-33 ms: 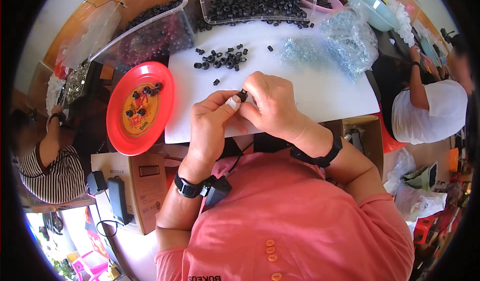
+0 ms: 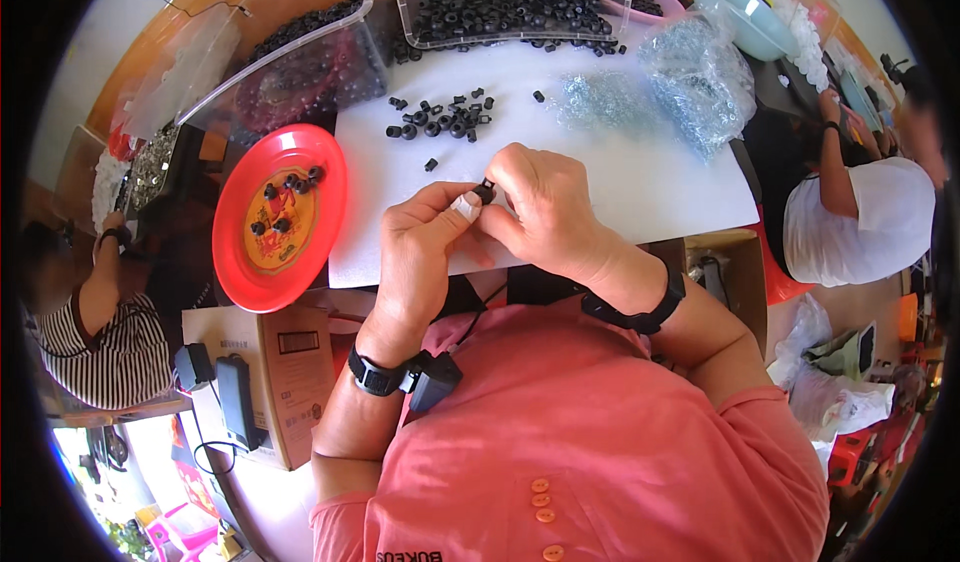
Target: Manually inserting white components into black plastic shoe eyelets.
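Close in front of my chest, over the near edge of the white board (image 2: pixel 640 197), my two hands meet. My left hand (image 2: pixel 428 240) pinches a small black plastic piece (image 2: pixel 485 193) between thumb and fingers; a white wrap covers the thumb tip. From the other side, the closed fingers of my right hand (image 2: pixel 545 212) press on the same piece. Whether they hold a second tiny part is hidden. Beyond my hands lies a loose group of black plastic pieces (image 2: pixel 456 122), some round, some hollow. Several finished-looking round ones sit on a red oval plate (image 2: pixel 232 252) at the left.
Clear bins (image 2: pixel 405 22) heaped with black pieces stand at the back. A clear bag (image 2: pixel 700 77) and a pile of tiny shiny coils (image 2: pixel 600 100) lie back right. Co-workers sit at left (image 2: pixel 105 362) and right (image 2: pixel 855 224). A cardboard box (image 2: pixel 290 392) stands lower left.
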`<state>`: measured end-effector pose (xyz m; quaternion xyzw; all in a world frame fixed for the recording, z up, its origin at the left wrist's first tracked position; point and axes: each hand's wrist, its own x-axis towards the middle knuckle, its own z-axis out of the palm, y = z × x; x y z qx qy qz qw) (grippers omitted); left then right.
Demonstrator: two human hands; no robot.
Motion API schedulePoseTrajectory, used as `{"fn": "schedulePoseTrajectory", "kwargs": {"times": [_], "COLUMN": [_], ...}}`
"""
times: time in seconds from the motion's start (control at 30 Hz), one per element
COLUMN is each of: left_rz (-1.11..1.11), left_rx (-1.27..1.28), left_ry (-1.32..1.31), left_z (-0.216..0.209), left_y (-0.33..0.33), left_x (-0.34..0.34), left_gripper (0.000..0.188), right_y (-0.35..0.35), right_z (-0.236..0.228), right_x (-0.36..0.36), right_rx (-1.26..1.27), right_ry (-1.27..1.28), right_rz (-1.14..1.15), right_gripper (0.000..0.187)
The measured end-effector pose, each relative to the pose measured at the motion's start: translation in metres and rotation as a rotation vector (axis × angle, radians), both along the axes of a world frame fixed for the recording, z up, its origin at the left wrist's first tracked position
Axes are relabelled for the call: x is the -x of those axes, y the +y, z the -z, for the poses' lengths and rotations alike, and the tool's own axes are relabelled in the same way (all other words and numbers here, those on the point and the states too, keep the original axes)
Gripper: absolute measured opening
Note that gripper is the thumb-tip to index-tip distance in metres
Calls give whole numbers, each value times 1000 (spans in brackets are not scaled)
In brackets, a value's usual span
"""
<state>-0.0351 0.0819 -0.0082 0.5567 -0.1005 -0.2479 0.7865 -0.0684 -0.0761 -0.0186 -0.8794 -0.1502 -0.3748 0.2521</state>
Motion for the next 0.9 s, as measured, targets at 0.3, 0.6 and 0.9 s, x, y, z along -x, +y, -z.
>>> {"fn": "schedulePoseTrajectory", "kwargs": {"times": [0.3, 0.6, 0.9], "left_rz": [80, 97, -189], "left_rx": [-112, -137, -478], "left_ry": [-54, -41, -1052], "left_z": [5, 0, 14], "left_y": [3, 5, 12], "left_x": [-2, -1, -4], "left_gripper": [15, 15, 30], "right_y": [0, -2, -2], "right_z": [0, -6, -30], "right_x": [5, 6, -14], "right_rx": [-158, -48, 247], "right_ry": [256, 223, 600], "right_rz": [-103, -101, -14], "right_gripper": [28, 29, 19]}}
